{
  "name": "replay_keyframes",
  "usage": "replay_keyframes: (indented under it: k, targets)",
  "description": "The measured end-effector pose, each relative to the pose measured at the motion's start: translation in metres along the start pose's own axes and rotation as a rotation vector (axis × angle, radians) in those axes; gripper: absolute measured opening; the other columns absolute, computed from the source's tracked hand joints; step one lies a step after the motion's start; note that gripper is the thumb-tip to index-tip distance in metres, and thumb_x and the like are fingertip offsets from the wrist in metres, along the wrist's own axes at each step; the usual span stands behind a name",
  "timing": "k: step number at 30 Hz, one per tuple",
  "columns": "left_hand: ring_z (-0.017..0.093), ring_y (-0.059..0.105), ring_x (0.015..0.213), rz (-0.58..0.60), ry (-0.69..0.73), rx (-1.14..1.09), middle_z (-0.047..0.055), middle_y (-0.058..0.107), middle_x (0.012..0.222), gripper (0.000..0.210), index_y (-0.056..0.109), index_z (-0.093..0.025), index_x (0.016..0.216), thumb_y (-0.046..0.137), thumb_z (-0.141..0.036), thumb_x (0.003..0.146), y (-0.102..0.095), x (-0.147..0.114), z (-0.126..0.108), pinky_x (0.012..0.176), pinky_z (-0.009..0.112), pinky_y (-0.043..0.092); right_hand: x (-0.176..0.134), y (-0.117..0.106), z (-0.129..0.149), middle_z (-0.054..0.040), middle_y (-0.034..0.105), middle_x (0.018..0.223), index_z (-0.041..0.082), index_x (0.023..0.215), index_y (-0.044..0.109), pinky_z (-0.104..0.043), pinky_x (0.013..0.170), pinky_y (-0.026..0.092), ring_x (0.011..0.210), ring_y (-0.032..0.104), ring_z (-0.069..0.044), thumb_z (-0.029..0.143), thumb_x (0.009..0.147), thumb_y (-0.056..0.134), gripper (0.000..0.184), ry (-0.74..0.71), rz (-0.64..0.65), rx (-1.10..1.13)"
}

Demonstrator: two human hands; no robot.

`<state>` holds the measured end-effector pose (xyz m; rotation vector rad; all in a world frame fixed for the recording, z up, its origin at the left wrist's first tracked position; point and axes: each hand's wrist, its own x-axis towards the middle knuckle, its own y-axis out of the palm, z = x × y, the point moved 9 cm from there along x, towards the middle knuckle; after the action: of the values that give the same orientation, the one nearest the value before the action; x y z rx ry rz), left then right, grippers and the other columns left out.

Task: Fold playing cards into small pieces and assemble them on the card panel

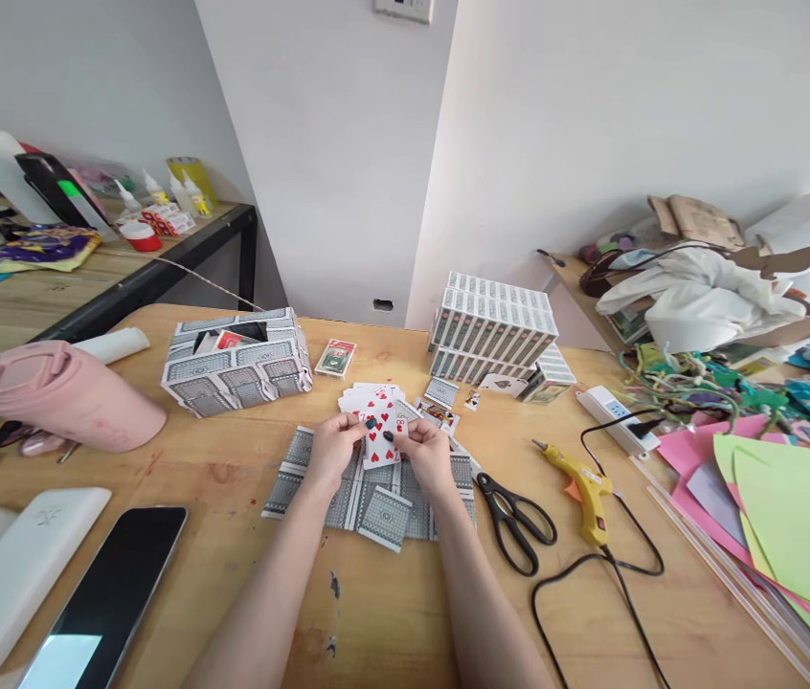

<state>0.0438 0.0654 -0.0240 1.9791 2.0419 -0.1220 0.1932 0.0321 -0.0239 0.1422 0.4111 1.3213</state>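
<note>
Red heart playing cards, one of them a seven, are pinched at their edges between both of my hands. My left hand grips the left side, its thumb on the card face; my right hand is closed on the right side. Below lies a flat panel of grey-backed playing cards, partly hidden by my hands. A separate folded card rests on the panel's near part. Just beyond my fingers are more loose cards, face up.
Scissors and a yellow glue gun with a looping cord lie right. A card-covered box, card pack and stacked card blocks stand behind. At left are a pink tumbler and a phone.
</note>
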Motion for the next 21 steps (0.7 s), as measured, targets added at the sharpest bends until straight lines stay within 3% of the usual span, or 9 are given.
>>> replay_keyframes:
  k: [4,12,21]
  targets:
    - [0.009,0.047,0.049,-0.021,0.063,0.029,-0.002,0.056,0.052,0.027,0.058,-0.014,0.058,0.070,-0.038,0.056,0.000,-0.003,-0.004,0.049,0.021,0.037,0.000,-0.004,-0.001,0.0018,0.062,0.050,0.018,0.057,0.053,-0.026,0.047,0.043,0.045,0.054,-0.013,0.036,0.047,0.077,0.032,0.016,-0.053,-0.007]
    - [0.016,0.057,0.067,0.203,0.037,0.024,0.002,0.064,0.069,0.030,0.066,-0.014,0.073,0.067,-0.042,0.062,0.017,-0.007,-0.005,0.065,0.026,0.044,0.000,-0.012,0.002,0.0006,0.065,0.058,0.018,0.062,0.055,-0.027,0.050,0.045,0.048,0.055,-0.013,0.032,0.047,0.078,0.031,0.009,-0.146,0.168]
    - [0.013,0.049,0.061,0.135,0.162,0.164,-0.001,0.057,0.063,0.024,0.059,-0.015,0.065,0.060,-0.039,0.067,0.013,-0.006,-0.009,0.057,0.022,0.037,0.000,-0.010,0.001,-0.0009,0.065,0.059,0.018,0.061,0.053,-0.028,0.050,0.046,0.049,0.056,-0.014,0.037,0.047,0.077,0.034,0.009,-0.128,0.095]
